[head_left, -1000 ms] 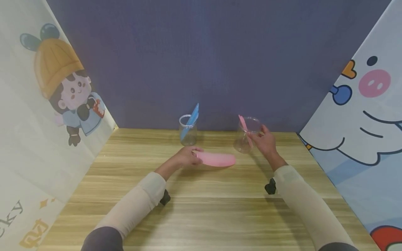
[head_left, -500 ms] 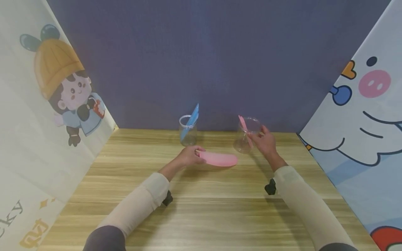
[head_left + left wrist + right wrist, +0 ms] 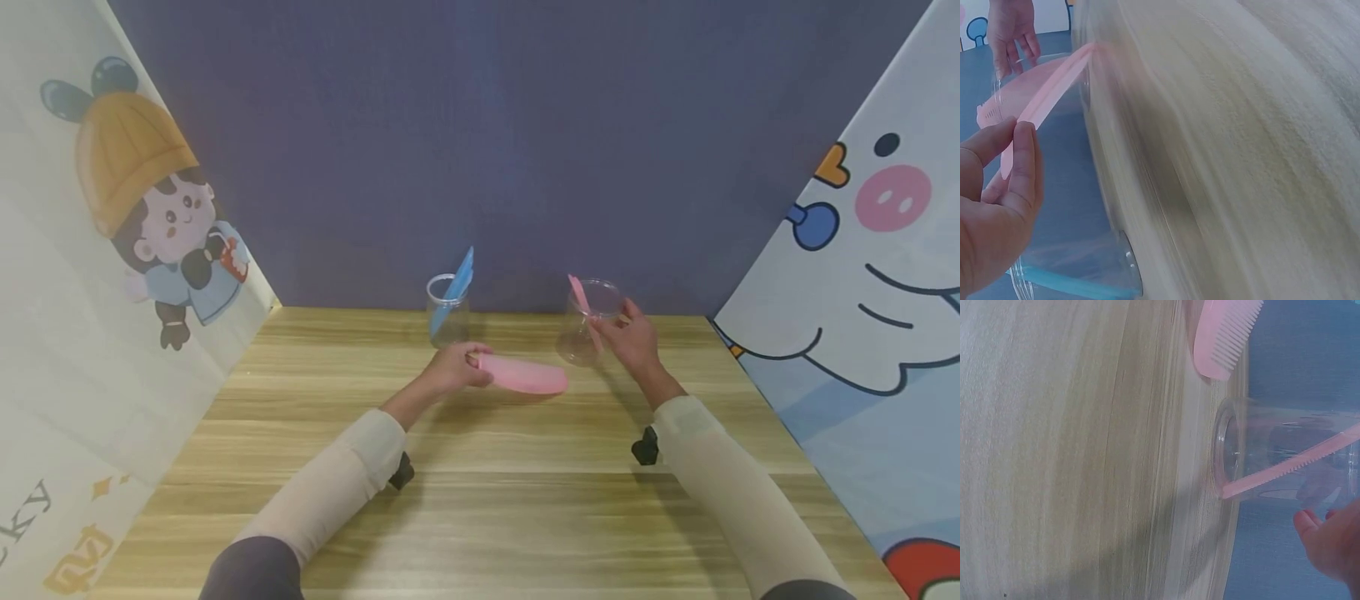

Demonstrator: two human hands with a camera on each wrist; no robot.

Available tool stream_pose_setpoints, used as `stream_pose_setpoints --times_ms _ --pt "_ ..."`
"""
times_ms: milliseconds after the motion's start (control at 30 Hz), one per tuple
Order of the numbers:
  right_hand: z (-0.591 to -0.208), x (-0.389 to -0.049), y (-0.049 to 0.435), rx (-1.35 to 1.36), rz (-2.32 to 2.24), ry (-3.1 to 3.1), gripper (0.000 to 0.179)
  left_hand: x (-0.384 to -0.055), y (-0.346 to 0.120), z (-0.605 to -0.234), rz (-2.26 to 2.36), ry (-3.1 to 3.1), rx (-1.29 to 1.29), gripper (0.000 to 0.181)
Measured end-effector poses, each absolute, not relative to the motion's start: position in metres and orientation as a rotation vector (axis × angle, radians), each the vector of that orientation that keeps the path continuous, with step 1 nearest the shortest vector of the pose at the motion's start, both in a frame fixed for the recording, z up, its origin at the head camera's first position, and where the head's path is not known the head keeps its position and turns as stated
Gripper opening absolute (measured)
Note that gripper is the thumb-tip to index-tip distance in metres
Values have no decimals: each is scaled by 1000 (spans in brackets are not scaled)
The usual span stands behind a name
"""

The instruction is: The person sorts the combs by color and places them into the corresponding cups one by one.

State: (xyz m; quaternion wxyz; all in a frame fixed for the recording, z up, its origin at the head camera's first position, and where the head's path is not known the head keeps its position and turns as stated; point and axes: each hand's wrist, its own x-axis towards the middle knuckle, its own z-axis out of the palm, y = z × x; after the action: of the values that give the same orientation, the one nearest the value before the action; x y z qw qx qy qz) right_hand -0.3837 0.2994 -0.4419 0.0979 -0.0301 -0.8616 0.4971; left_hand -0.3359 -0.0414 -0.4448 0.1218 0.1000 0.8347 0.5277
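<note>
My left hand (image 3: pixel 452 368) pinches one end of a pink comb (image 3: pixel 525 375), which points right, just above the table. In the right wrist view, the teeth of this comb (image 3: pixel 1225 337) face the dark back wall. At the back right, my right hand (image 3: pixel 632 337) grips the side of a clear plastic cup (image 3: pixel 576 354) that stands on the table. Inside that cup another pink comb (image 3: pixel 1297 464) leans, its upper end over the rim. A second clear cup (image 3: pixel 452 335) stands to the left, with blue combs (image 3: pixel 457 283) slanting out of it.
The wood-grain table (image 3: pixel 510 508) reaches back to a dark blue-grey wall (image 3: pixel 480 150). Cartoon-printed panels flank it, a left panel (image 3: pixel 45 292) and a right panel (image 3: pixel 840 275). Both cups are near the back edge.
My left hand has shifted slightly right with the pink comb, and the comb has tipped a little. My right hand and both cups stay where they were.
</note>
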Motion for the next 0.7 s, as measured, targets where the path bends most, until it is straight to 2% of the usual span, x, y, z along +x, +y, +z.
stream_pose_setpoints --times_ms 167,400,700 --pt "-441 -384 299 -87 1492 -2540 91 -337 -41 -440 1563 2443 300 56" --pt "-442 -382 297 -64 1510 -2512 80 -344 -48 -429 1656 2364 269 56" --pt "-441 -379 298 -91 1529 -2553 94 -352 -56 -412 1831 2198 250 57"
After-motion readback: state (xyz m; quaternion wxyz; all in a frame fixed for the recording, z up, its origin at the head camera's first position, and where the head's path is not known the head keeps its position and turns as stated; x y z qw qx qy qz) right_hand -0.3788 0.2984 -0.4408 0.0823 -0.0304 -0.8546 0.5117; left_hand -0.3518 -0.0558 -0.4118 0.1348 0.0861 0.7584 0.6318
